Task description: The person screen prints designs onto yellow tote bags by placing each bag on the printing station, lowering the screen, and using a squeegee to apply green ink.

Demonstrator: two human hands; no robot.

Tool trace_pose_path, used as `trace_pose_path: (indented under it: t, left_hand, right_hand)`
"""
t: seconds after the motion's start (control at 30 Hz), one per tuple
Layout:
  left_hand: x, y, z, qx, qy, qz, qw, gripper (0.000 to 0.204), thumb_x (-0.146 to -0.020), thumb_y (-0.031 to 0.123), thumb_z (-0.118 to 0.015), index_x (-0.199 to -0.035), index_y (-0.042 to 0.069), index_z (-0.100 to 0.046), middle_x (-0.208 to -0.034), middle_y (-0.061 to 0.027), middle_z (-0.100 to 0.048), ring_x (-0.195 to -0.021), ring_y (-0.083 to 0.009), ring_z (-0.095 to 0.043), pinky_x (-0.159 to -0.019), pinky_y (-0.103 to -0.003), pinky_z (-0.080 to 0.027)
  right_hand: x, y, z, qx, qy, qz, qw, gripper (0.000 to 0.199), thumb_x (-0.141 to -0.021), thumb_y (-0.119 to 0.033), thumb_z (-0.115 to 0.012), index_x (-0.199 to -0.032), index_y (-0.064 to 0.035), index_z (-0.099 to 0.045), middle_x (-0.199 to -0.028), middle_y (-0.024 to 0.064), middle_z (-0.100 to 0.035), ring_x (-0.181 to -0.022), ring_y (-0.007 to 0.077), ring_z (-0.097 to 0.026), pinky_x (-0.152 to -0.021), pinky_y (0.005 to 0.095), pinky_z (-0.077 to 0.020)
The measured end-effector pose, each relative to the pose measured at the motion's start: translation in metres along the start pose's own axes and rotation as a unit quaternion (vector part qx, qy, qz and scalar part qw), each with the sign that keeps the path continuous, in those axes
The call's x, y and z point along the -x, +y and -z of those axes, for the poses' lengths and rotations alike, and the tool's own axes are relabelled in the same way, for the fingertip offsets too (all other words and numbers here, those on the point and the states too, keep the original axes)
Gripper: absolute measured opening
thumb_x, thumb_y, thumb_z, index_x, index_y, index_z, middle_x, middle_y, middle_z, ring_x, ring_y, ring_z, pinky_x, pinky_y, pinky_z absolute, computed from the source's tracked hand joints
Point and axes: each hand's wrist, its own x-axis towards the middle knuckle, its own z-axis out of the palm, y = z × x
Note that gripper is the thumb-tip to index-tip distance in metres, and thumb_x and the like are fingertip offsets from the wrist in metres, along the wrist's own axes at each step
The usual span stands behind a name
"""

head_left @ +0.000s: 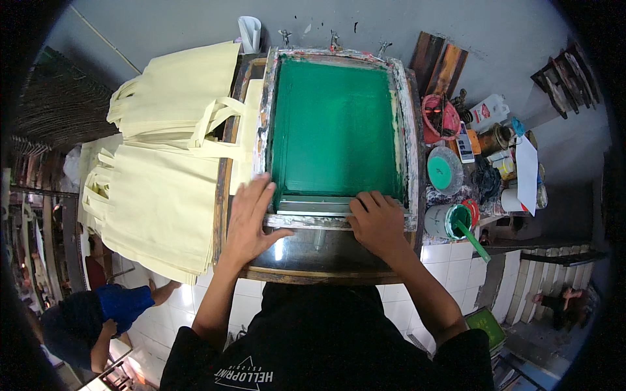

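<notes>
A screen printing frame [261, 130] lies before me on a dark-topped table, its mesh [339, 124] coated with green ink. Along the near inner edge rests a long metal squeegee [310, 205]. My right hand [379, 221] has its fingers curled over the squeegee's right end. At the frame's near left corner, my left hand [251, 218] is spread, fingers stretched forward and thumb out to the side. Its fingertips are beside the frame's left rail; whether they touch it I cannot tell. A pale yellow tote bag [250, 130] shows partly from under the frame.
Stacks of pale yellow bags [163, 202] lie to the left. On the right stand a bowl of green ink [445, 173], an ink tub [441, 221] with a green stirrer [473, 241], a phone [465, 144] and a red basket [441, 118]. Another person [91, 319] is at lower left.
</notes>
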Motion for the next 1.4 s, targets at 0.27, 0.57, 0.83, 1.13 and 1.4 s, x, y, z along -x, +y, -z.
trace_pose_path:
  t: [0.27, 0.57, 0.83, 1.13, 1.4]
  left_hand:
    - [-0.020, -0.014, 0.036, 0.012, 0.177, -0.059, 0.982, 0.123, -0.070, 0.054, -0.088, -0.160, 0.005, -0.020, -0.154, -0.0250, -0.044, -0.144, -0.0401, -0.042, -0.121, -0.058, -0.022]
    - [-0.077, -0.100, 0.017, -0.135, -0.042, 0.119, 0.983, 0.052, -0.082, 0.031, -0.081, -0.123, 0.004, -0.065, -0.116, -0.0155, -0.062, -0.117, -0.0351, -0.052, -0.105, -0.048, -0.033]
    - [-0.093, -0.110, 0.036, -0.010, -0.131, 0.238, 0.962, 0.030, -0.080, 0.025, -0.082, -0.093, 0.001, -0.068, -0.106, -0.0142, -0.066, -0.108, -0.0324, -0.059, -0.097, -0.044, -0.042]
    - [-0.041, -0.165, 0.156, -0.449, 0.043, 0.396, 0.800, 0.064, -0.091, 0.030, -0.071, -0.145, 0.003, -0.048, -0.140, -0.0233, -0.056, -0.131, -0.0409, -0.052, -0.109, -0.049, -0.040]
    - [-0.199, 0.010, -0.144, 0.010, -0.161, 0.015, 0.987, 0.084, -0.093, 0.059, -0.062, -0.159, 0.014, -0.034, -0.165, -0.0236, -0.024, -0.156, -0.0377, -0.015, -0.124, -0.057, -0.011]
  right_hand:
    - [-0.040, 0.009, 0.092, 0.016, 0.188, 0.046, 0.981, 0.031, -0.071, -0.015, -0.072, -0.102, -0.0113, -0.070, -0.106, 0.0050, -0.068, -0.093, 0.0269, -0.067, -0.079, 0.0393, -0.0557]
    - [-0.191, 0.040, 0.220, 0.054, 0.253, 0.015, 0.966, 0.027, -0.090, -0.025, -0.070, -0.097, 0.0010, -0.073, -0.084, 0.0217, -0.071, -0.077, 0.0358, -0.068, -0.073, 0.0422, -0.0525]
    - [-0.266, 0.080, 0.254, 0.057, 0.253, -0.026, 0.965, 0.036, -0.091, -0.033, -0.069, -0.093, 0.0028, -0.074, -0.083, 0.0255, -0.071, -0.078, 0.0403, -0.069, -0.073, 0.0476, -0.0520]
    - [-0.292, 0.113, 0.270, 0.100, 0.245, -0.007, 0.964, 0.042, -0.088, -0.036, -0.072, -0.097, 0.0055, -0.076, -0.089, 0.0284, -0.072, -0.082, 0.0424, -0.070, -0.079, 0.0473, -0.0541]
    - [-0.303, 0.119, 0.267, 0.063, 0.246, 0.010, 0.967, 0.044, -0.087, -0.035, -0.074, -0.099, 0.0077, -0.075, -0.093, 0.0297, -0.072, -0.087, 0.0427, -0.070, -0.083, 0.0475, -0.0542]
